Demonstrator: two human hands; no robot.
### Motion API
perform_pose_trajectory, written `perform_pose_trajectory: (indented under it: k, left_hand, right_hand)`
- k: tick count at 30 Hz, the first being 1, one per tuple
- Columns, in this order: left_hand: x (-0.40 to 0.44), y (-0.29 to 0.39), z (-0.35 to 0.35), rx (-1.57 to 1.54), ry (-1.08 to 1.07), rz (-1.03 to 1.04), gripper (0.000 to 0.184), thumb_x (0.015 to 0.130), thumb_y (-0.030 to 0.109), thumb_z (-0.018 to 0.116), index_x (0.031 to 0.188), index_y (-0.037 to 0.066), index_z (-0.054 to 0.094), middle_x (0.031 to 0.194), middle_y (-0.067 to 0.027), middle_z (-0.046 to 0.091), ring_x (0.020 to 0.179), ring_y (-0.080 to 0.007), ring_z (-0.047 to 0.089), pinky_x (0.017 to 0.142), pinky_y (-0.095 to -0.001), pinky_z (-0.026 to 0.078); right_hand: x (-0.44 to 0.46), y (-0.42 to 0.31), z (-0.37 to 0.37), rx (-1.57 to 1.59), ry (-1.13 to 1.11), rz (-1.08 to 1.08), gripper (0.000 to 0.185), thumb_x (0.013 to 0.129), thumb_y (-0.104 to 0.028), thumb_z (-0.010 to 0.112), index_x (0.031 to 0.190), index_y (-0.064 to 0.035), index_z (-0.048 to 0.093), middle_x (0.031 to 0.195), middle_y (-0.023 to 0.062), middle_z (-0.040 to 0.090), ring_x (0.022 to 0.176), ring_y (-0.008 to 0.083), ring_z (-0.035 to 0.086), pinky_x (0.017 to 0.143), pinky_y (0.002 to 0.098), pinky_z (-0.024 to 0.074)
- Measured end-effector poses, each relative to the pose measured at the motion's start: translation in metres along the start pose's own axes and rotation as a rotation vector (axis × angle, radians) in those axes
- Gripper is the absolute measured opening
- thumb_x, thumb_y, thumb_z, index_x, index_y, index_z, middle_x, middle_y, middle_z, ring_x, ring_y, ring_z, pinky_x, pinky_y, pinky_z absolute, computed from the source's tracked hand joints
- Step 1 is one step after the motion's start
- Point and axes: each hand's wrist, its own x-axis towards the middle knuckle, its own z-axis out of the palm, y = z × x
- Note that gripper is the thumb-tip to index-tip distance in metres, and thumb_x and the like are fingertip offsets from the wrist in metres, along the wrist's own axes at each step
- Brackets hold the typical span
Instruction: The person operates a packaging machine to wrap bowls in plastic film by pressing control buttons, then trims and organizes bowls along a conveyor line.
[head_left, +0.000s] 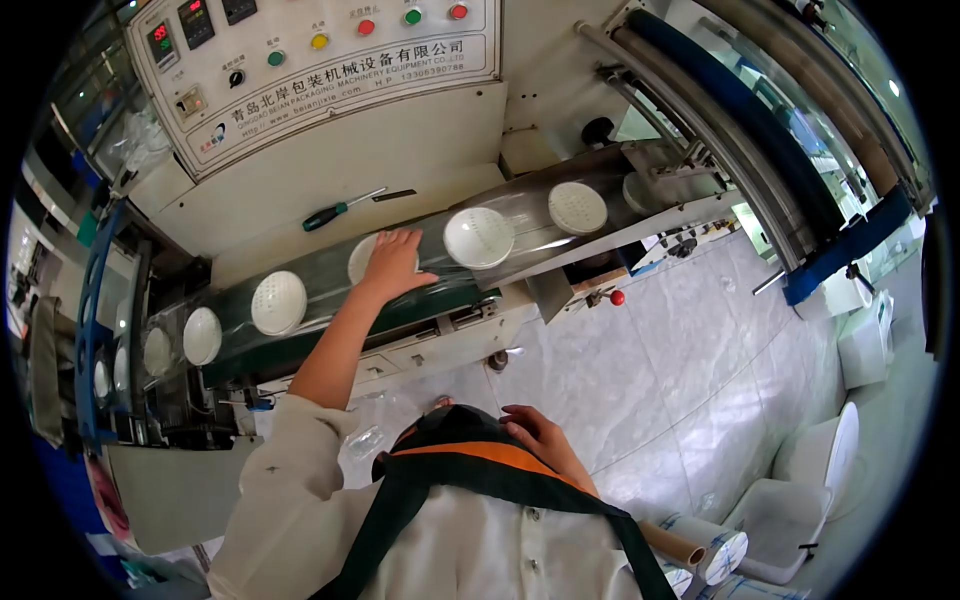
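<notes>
A row of white round bowls runs along the dark green conveyor belt (240, 362) under and among clear plastic film. My left hand (393, 268) lies over one white bowl (362, 262), fingers stretched out and thumb apart, covering much of it. To its right are another white bowl (479, 238) and a textured white bowl (577, 208). On its left sit a white bowl (279, 303) and a smaller-looking one (202, 336). My right hand (545, 440) is low by the front of my dark apron (450, 435), holding nothing visible, its fingers loosely bent and apart.
Behind the belt stands a control panel (330, 80) with coloured buttons. A screwdriver (343, 208) lies on the machine ledge. Metal rollers (720, 130) rise at the right, above a red-knobbed lever (616, 297). White tubs (785, 520) and film rolls (715, 545) stand at lower right.
</notes>
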Motion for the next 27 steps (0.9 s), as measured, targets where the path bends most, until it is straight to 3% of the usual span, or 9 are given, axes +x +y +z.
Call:
perform_pose_trajectory:
  k: [2, 4, 7, 12, 16, 18, 20, 22, 27]
  left_hand:
    - [-0.010, -0.011, -0.014, 0.010, -0.115, -0.029, 0.084, 0.064, 0.042, 0.073, 0.129, 0.002, 0.038, 0.120, -0.0175, 0.048, 0.117, -0.0324, 0.040, 0.104, -0.0457, 0.023]
    - [-0.018, -0.022, -0.009, 0.076, -0.090, -0.009, 0.091, 0.059, 0.044, 0.076, 0.130, 0.002, 0.037, 0.113, -0.0172, 0.050, 0.112, -0.0321, 0.043, 0.102, -0.0456, 0.025]
    - [-0.029, -0.017, -0.022, -0.082, -0.057, -0.045, 0.105, 0.052, 0.044, 0.080, 0.134, 0.003, 0.029, 0.127, -0.0193, 0.042, 0.120, -0.0331, 0.037, 0.104, -0.0430, 0.023]
    - [-0.031, -0.017, -0.016, -0.201, 0.039, -0.003, 0.107, 0.051, 0.047, 0.080, 0.135, 0.003, 0.028, 0.133, -0.0202, 0.037, 0.124, -0.0334, 0.034, 0.105, -0.0435, 0.022]
    - [-0.043, -0.028, -0.034, -0.158, -0.158, -0.145, 0.107, 0.049, 0.042, 0.081, 0.135, 0.003, 0.029, 0.134, -0.0237, 0.034, 0.127, -0.0354, 0.030, 0.101, -0.0477, 0.026]
    - [-0.051, -0.021, -0.043, -0.016, -0.056, -0.156, 0.107, 0.050, 0.044, 0.081, 0.135, 0.003, 0.030, 0.137, -0.0227, 0.030, 0.129, -0.0349, 0.026, 0.103, -0.0477, 0.024]
    - [-0.047, -0.006, -0.044, -0.091, -0.043, -0.160, 0.105, 0.051, 0.044, 0.080, 0.134, 0.003, 0.031, 0.139, -0.0217, 0.028, 0.131, -0.0347, 0.024, 0.104, -0.0481, 0.023]
    - [-0.039, 0.006, -0.030, -0.151, 0.152, -0.045, 0.100, 0.055, 0.040, 0.080, 0.133, 0.001, 0.032, 0.137, -0.0216, 0.031, 0.127, -0.0361, 0.029, 0.105, -0.0428, 0.023]
    - [-0.016, 0.037, -0.016, -0.170, 0.194, -0.035, 0.104, 0.057, 0.044, 0.078, 0.136, 0.002, 0.025, 0.138, -0.0217, 0.030, 0.128, -0.0350, 0.028, 0.106, -0.0435, 0.022]
  right_hand:
    - [0.002, -0.008, 0.004, -0.019, -0.005, 0.018, 0.034, 0.090, -0.022, 0.054, 0.117, -0.0029, 0.049, 0.103, 0.0114, 0.062, 0.094, 0.0172, 0.059, 0.084, 0.0279, 0.0450]
    - [0.003, -0.010, 0.007, -0.044, -0.015, 0.035, 0.034, 0.090, -0.022, 0.054, 0.117, -0.0024, 0.049, 0.102, 0.0116, 0.062, 0.093, 0.0173, 0.059, 0.084, 0.0278, 0.0449]
    - [0.007, -0.010, 0.008, -0.058, -0.018, 0.026, 0.034, 0.090, -0.021, 0.054, 0.117, -0.0016, 0.049, 0.101, 0.0119, 0.063, 0.093, 0.0175, 0.059, 0.084, 0.0279, 0.0448]
    - [0.010, -0.014, 0.007, -0.060, -0.045, 0.045, 0.033, 0.090, -0.020, 0.054, 0.117, -0.0018, 0.049, 0.102, 0.0118, 0.063, 0.093, 0.0169, 0.059, 0.083, 0.0280, 0.0452]
    - [0.008, -0.009, 0.003, -0.050, -0.021, 0.030, 0.033, 0.090, -0.021, 0.054, 0.117, -0.0025, 0.048, 0.102, 0.0120, 0.063, 0.092, 0.0176, 0.060, 0.082, 0.0281, 0.0457]
    - [0.008, -0.005, 0.002, -0.098, -0.027, 0.043, 0.034, 0.089, -0.021, 0.055, 0.117, -0.0033, 0.048, 0.102, 0.0120, 0.063, 0.091, 0.0186, 0.060, 0.082, 0.0284, 0.0459]
    - [0.007, -0.006, 0.001, -0.094, -0.031, 0.049, 0.034, 0.089, -0.022, 0.056, 0.117, -0.0036, 0.049, 0.102, 0.0119, 0.063, 0.091, 0.0191, 0.061, 0.082, 0.0285, 0.0461]
    - [0.006, -0.006, 0.000, -0.098, -0.041, 0.052, 0.035, 0.089, -0.022, 0.056, 0.117, -0.0039, 0.049, 0.102, 0.0118, 0.063, 0.091, 0.0195, 0.061, 0.081, 0.0287, 0.0463]
    - [0.003, -0.002, -0.002, -0.134, -0.054, 0.012, 0.035, 0.088, -0.022, 0.056, 0.117, -0.0042, 0.049, 0.101, 0.0124, 0.063, 0.090, 0.0207, 0.061, 0.080, 0.0294, 0.0470]
